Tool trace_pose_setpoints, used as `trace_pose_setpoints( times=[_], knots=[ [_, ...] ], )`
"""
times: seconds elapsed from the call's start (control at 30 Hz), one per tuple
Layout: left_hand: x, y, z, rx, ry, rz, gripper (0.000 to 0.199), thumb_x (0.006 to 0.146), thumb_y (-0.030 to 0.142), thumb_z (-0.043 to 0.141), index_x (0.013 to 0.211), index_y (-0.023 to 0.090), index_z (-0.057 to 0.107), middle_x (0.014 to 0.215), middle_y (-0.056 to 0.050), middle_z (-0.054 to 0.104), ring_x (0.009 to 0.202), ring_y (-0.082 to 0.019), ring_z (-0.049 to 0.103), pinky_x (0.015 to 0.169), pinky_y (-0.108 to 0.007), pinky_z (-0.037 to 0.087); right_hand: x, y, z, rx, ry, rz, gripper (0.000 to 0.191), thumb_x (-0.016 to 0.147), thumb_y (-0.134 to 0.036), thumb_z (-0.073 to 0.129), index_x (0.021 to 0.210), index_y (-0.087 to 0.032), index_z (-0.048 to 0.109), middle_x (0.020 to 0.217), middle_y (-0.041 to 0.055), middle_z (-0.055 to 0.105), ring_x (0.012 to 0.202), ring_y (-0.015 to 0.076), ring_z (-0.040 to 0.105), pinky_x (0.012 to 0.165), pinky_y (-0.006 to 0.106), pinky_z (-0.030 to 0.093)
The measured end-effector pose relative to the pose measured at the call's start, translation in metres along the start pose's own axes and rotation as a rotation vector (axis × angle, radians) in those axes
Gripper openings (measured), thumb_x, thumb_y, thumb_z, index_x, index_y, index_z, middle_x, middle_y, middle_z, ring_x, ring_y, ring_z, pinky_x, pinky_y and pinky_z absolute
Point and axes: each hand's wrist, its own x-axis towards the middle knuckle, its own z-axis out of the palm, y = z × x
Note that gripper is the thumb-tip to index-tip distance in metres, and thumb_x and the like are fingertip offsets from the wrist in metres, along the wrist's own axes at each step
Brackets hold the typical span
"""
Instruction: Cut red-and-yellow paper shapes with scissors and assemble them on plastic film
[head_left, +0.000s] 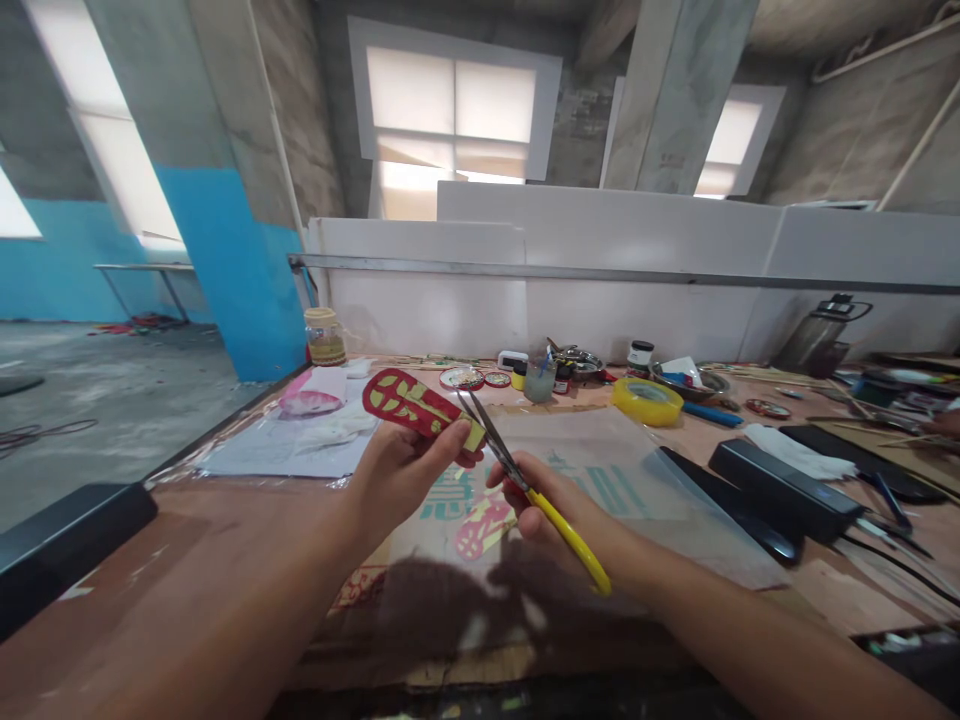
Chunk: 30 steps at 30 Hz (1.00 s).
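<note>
Between the fingers and thumb of my left hand [424, 465] is a red and pale yellow patterned piece [409, 402] with a rounded far end. My right hand [551, 505] is closed on scissors [510, 463] with yellow handles. The scissor blades point up and to the left, slightly parted, beside the near end of the piece. Whether they touch it, I cannot tell. Beneath my hands lies a clear sheet [600, 440] over teal characters. A second pink and yellow patterned piece [480, 530] lies on the sheet, partly behind my right hand.
Papers [292, 445] and a jar [325, 337] stand back left. A cup [540, 378], yellow tape roll [646, 400] and metal bowl [690, 378] line the back. On the right are a black box-shaped device [784, 488] with a cable, a bottle [817, 335] and another person's hand [946, 422].
</note>
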Motion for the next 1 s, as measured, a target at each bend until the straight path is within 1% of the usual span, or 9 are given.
trace_pose_setpoints(
  times=[0.07, 0.13, 0.23, 0.3, 0.5, 0.63, 0.73, 1.0],
  knots=[
    [0.001, -0.002, -0.001, 0.011, -0.005, 0.004, 0.031, 0.087, 0.038, 0.059, 0.067, 0.017, 0.071, 0.067, -0.003, 0.077, 0.065, -0.019, 0.074, 0.060, -0.024, 0.058, 0.000, 0.001, 0.000, -0.008, 0.008, 0.004, 0.064, 0.085, -0.078, 0.045, 0.113, -0.021, 0.050, 0.092, 0.0024, 0.053, 0.077, 0.0154, 0.044, 0.070, 0.028, 0.040],
    [0.001, -0.003, -0.002, 0.051, -0.008, 0.019, 0.031, 0.087, 0.038, 0.058, 0.069, 0.017, 0.072, 0.067, -0.003, 0.077, 0.065, -0.019, 0.074, 0.060, -0.024, 0.057, 0.001, 0.002, 0.000, 0.003, 0.017, -0.001, 0.064, 0.084, -0.079, 0.045, 0.112, -0.021, 0.050, 0.089, 0.0014, 0.052, 0.074, 0.0147, 0.043, 0.067, 0.027, 0.039],
    [0.002, -0.003, -0.004, 0.139, 0.004, 0.031, 0.030, 0.086, 0.036, 0.059, 0.067, 0.017, 0.072, 0.065, -0.002, 0.077, 0.064, -0.019, 0.073, 0.058, -0.024, 0.056, 0.001, 0.003, 0.000, 0.021, 0.002, 0.008, 0.066, 0.083, -0.080, 0.045, 0.109, -0.020, 0.051, 0.084, -0.0004, 0.051, 0.070, 0.0134, 0.041, 0.062, 0.025, 0.036],
    [0.003, -0.001, -0.005, 0.161, -0.002, 0.029, 0.030, 0.086, 0.035, 0.058, 0.066, 0.017, 0.072, 0.065, -0.002, 0.076, 0.062, -0.018, 0.073, 0.057, -0.023, 0.055, 0.001, 0.003, 0.000, 0.023, 0.008, 0.017, 0.067, 0.082, -0.081, 0.045, 0.107, -0.020, 0.052, 0.083, -0.0004, 0.050, 0.071, 0.0136, 0.041, 0.062, 0.025, 0.036],
    [0.004, 0.001, -0.007, 0.101, -0.052, 0.027, 0.029, 0.087, 0.034, 0.059, 0.069, 0.016, 0.071, 0.067, -0.002, 0.077, 0.065, -0.018, 0.073, 0.060, -0.022, 0.057, 0.002, 0.008, 0.003, 0.076, 0.033, 0.044, 0.063, 0.080, -0.078, 0.053, 0.104, -0.020, 0.055, 0.074, -0.0039, 0.045, 0.065, 0.0122, 0.036, 0.058, 0.025, 0.030],
    [0.004, 0.000, -0.008, 0.089, -0.064, 0.022, 0.028, 0.088, 0.032, 0.059, 0.069, 0.015, 0.071, 0.066, -0.002, 0.076, 0.063, -0.017, 0.073, 0.058, -0.021, 0.056, 0.002, 0.006, 0.003, 0.094, 0.046, 0.060, 0.065, 0.078, -0.079, 0.055, 0.101, -0.019, 0.055, 0.078, -0.0022, 0.047, 0.067, 0.0125, 0.038, 0.059, 0.026, 0.032],
    [0.005, -0.001, -0.009, 0.091, -0.071, 0.028, 0.027, 0.088, 0.031, 0.060, 0.069, 0.015, 0.072, 0.066, -0.001, 0.076, 0.062, -0.016, 0.072, 0.057, -0.020, 0.055, 0.003, 0.004, 0.002, 0.130, 0.038, 0.077, 0.067, 0.077, -0.081, 0.055, 0.100, -0.017, 0.055, 0.078, -0.0018, 0.047, 0.065, 0.0119, 0.038, 0.057, 0.025, 0.031],
    [0.005, -0.006, -0.012, 0.048, -0.108, 0.026, 0.029, 0.090, 0.035, 0.059, 0.072, 0.015, 0.072, 0.069, -0.002, 0.077, 0.066, -0.015, 0.073, 0.062, -0.020, 0.057, 0.003, 0.008, 0.004, 0.229, 0.044, 0.103, 0.067, 0.075, -0.079, 0.060, 0.099, -0.016, 0.057, 0.075, -0.0023, 0.046, 0.062, 0.0099, 0.034, 0.053, 0.023, 0.027]
  ],
)
